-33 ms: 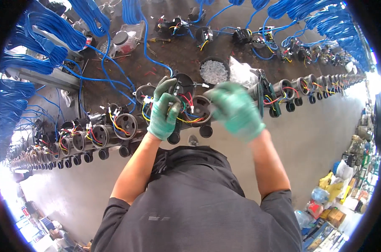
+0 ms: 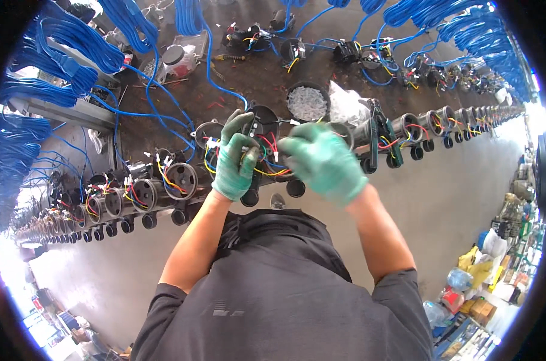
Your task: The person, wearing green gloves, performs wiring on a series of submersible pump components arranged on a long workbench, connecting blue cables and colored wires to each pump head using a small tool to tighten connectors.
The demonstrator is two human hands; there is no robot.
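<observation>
Nearer the left hand [image 2: 234, 161], the blurred right hand [image 2: 324, 159] has shifted; the hands are apart, the left curled, any grip unclear. Red wires [image 2: 272, 143] lie between them; beyond, a bowl [image 2: 307, 83] of whitish pieces [image 2: 306, 103] sits on the counter [image 2: 258, 78].

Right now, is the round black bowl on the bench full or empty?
Not empty: small whitish pieces spread across the bowl inside its dark rim. How deep they go, I cannot tell.

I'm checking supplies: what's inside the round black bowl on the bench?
Small whitish pieces heap inside the black bowl. They cover its bottom, so nothing beneath them can be seen.
</observation>
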